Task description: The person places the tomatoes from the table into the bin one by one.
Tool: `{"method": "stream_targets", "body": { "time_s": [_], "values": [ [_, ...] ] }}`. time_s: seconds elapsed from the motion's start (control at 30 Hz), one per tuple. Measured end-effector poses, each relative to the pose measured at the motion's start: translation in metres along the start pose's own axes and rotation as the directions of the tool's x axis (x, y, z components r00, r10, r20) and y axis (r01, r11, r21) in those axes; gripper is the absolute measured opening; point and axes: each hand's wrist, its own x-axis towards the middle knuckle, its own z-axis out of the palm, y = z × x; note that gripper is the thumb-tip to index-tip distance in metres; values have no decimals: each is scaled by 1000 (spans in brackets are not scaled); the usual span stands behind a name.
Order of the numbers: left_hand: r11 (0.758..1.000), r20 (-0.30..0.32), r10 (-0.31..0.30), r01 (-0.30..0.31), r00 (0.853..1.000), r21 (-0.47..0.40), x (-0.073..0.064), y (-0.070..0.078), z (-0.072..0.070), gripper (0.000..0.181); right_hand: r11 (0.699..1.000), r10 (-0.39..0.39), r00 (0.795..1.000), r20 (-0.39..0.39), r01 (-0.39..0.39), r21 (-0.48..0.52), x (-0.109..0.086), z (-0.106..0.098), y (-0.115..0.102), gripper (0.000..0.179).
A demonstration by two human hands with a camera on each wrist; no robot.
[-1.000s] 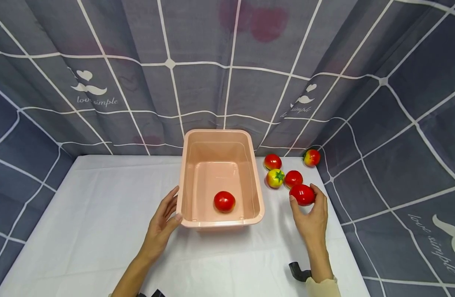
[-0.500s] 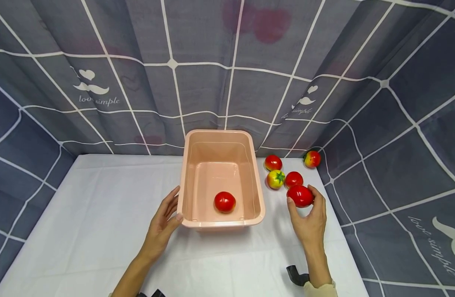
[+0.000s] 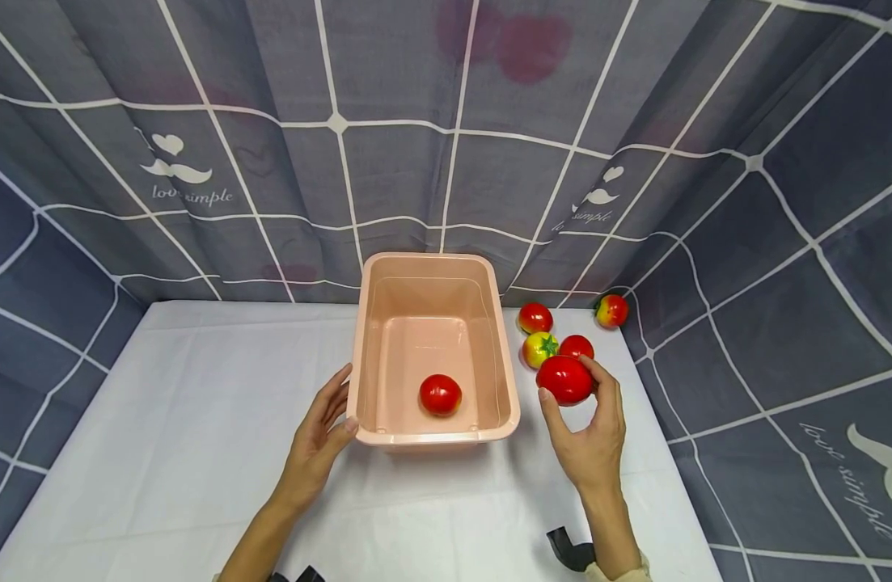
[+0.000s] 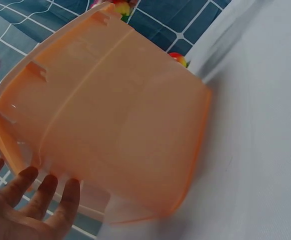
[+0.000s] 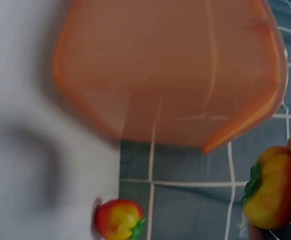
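Observation:
A pink plastic bin [image 3: 434, 440] stands on the white table, with one red tomato [image 3: 440, 395] lying inside near its front. At the bin's front left corner, my left hand [image 3: 318, 444] holds it, thumb on the rim and fingers spread along the outer wall, as the left wrist view [image 4: 35, 207] also shows. Right of the bin, my right hand [image 3: 587, 440] pinches another tomato [image 3: 565, 380] between thumb and fingers, raised over the table. In the right wrist view this tomato [image 5: 273, 192] shows a yellow underside and green leaves.
Behind the held tomato lie a red tomato [image 3: 535, 318], a yellow one [image 3: 540, 350] and a partly covered red one [image 3: 577, 346]. A further red-yellow tomato [image 3: 611, 310] sits at the back right corner. Grey checked curtains [image 3: 395, 178] hang behind and beside the white-covered table [image 3: 198, 404].
My right hand has moved left with the tomato, closer to the bin. My left hand, the bin and the other tomatoes have stayed in place.

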Motion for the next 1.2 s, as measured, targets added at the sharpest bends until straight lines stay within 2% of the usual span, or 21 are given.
{"method": "stream_targets", "body": {
  "time_s": [0.2, 0.5, 0.67, 0.9, 1.2],
  "values": [
    [1000, -1, -2, 2, 1000, -7, 0, 0, 1, 73, 991, -121, 992, 17, 120, 66, 0, 4, -15, 86],
    [1000, -6, -5, 5, 1000, 9, 0, 0, 1, 73, 958, -264, 962, 72, 253, 135, -3, 11, -26, 90],
    [1000, -4, -5, 5, 1000, 4, -1, 0, 1, 72, 942, -314, 944, 99, 296, 159, -5, 13, -27, 85],
    [1000, -6, 0, 0, 1000, 10, -1, -3, 0, 72, 935, -337, 930, 150, 311, 170, -10, 18, -29, 80],
    [1000, -13, -11, 11, 1000, 18, -1, -1, 1, 72, 911, -401, 900, 171, 372, 180, -12, 26, -32, 74]
  ]
}}
